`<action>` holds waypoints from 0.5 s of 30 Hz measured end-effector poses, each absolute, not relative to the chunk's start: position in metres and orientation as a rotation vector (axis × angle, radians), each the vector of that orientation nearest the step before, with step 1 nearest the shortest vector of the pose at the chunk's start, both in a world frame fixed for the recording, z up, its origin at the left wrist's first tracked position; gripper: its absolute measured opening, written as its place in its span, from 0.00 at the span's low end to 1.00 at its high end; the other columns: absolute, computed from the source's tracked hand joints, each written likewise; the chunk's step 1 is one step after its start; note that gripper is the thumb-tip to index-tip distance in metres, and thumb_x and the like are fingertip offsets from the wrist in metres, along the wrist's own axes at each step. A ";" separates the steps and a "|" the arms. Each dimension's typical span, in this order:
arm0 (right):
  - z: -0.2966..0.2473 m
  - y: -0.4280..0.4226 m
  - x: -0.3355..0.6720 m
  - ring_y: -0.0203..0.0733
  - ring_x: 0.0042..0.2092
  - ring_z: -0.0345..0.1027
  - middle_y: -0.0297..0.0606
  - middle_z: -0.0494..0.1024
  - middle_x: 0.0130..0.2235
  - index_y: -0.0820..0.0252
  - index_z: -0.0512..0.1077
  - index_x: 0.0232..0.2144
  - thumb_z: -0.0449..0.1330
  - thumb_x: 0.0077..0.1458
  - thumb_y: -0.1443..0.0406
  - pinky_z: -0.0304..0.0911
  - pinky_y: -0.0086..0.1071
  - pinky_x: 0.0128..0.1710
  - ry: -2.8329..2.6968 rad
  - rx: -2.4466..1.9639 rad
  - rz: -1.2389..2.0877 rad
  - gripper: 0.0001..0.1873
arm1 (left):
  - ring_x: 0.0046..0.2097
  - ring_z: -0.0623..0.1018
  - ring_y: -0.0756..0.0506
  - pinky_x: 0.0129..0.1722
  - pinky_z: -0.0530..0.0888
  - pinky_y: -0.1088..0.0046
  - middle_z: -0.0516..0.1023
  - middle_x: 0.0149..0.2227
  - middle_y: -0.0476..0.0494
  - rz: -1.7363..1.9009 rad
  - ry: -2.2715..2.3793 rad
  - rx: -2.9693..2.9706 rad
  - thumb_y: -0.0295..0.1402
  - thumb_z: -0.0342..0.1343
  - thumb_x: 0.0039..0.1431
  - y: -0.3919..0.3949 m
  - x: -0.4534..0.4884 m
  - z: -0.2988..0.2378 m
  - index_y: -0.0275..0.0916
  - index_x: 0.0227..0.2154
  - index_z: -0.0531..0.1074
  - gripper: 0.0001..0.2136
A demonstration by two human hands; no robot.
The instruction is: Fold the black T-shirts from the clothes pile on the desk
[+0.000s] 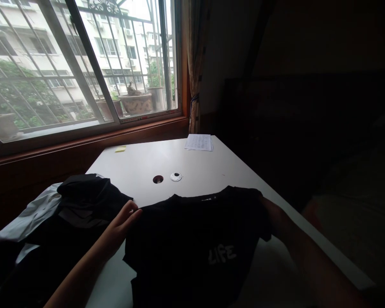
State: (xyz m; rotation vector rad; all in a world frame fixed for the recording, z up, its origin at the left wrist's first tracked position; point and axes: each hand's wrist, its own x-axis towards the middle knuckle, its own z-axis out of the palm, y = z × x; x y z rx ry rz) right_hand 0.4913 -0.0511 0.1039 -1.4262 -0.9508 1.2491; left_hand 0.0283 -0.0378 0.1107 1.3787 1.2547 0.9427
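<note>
A black T-shirt (192,244) with white "LIFE" lettering lies spread on the white table (192,167), collar toward the window. My left hand (123,224) pinches the shirt's left shoulder edge, fingers pressed together on the fabric. My right hand (276,218) holds the right shoulder or sleeve; it is dark and partly hidden under the cloth.
A heap of black and white clothes (60,218) lies at the table's left. A cable hole (158,179) and its round cap (176,176) sit mid-table. Papers (199,142) and a yellow note (120,149) lie near the window. Dark furniture stands to the right.
</note>
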 end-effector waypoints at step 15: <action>0.104 -0.074 0.498 0.46 0.37 0.73 0.36 0.78 0.38 0.51 0.72 0.46 0.61 0.57 0.49 0.68 0.38 0.36 -1.210 -1.420 1.508 0.19 | 0.52 0.75 0.38 0.49 0.74 0.65 0.76 0.49 0.41 0.550 1.299 1.502 0.49 0.66 0.53 -0.061 0.022 0.068 0.43 0.50 0.68 0.25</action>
